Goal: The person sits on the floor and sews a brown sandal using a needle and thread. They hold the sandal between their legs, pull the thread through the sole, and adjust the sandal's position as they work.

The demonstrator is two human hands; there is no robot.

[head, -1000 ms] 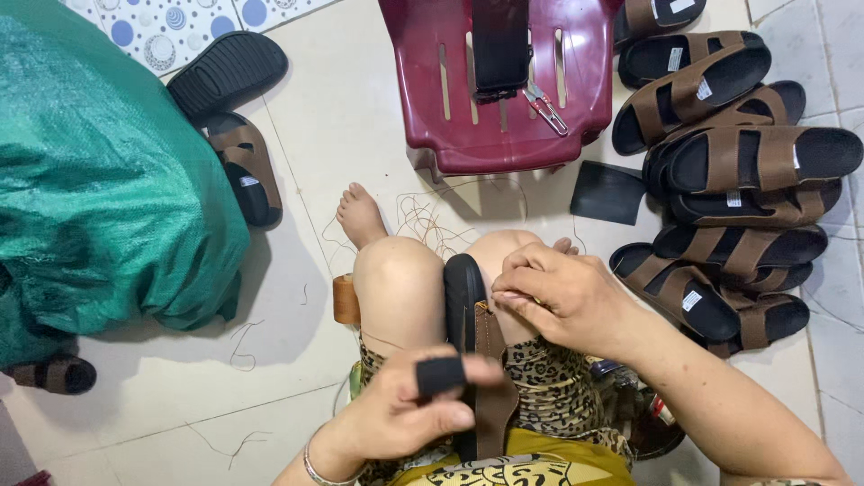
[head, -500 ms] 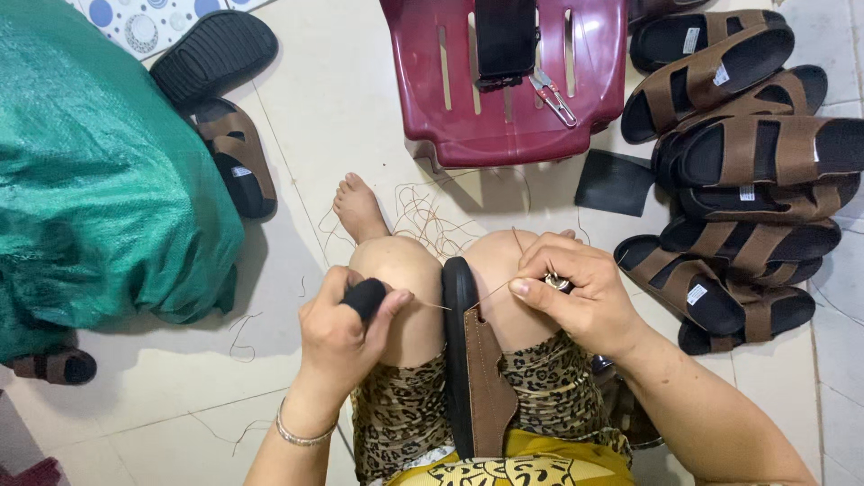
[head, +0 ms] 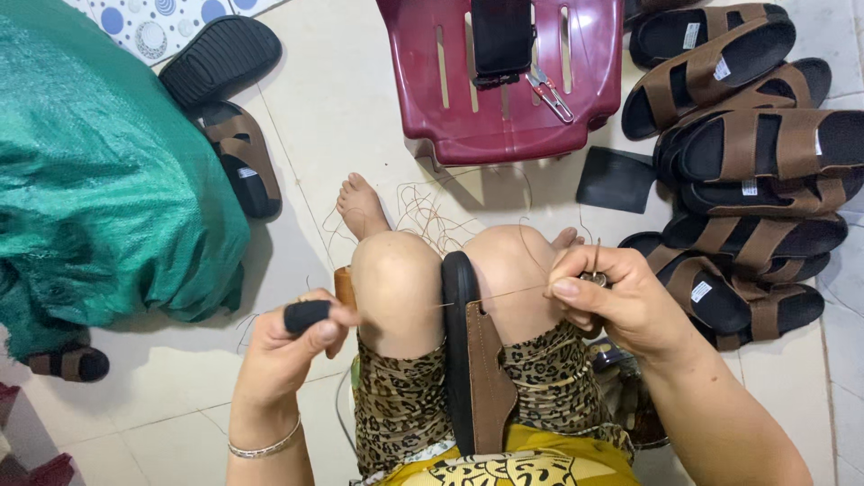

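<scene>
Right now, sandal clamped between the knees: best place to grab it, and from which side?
Take the sandal by its toe end, coming from above and ahead. It stands on edge, knees pinning both flanks; only the rounded black tip juts clear. Mind the thread running across it to the right hand.

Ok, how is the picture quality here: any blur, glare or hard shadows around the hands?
Head view: sharp throughout, both the left hand and right hand crisp, no motion blur; light soft and even, only a mild shadow under the maroon stool; faint sheen on the floor tiles, no glare; slight wide-angle stretch at edges.
</scene>
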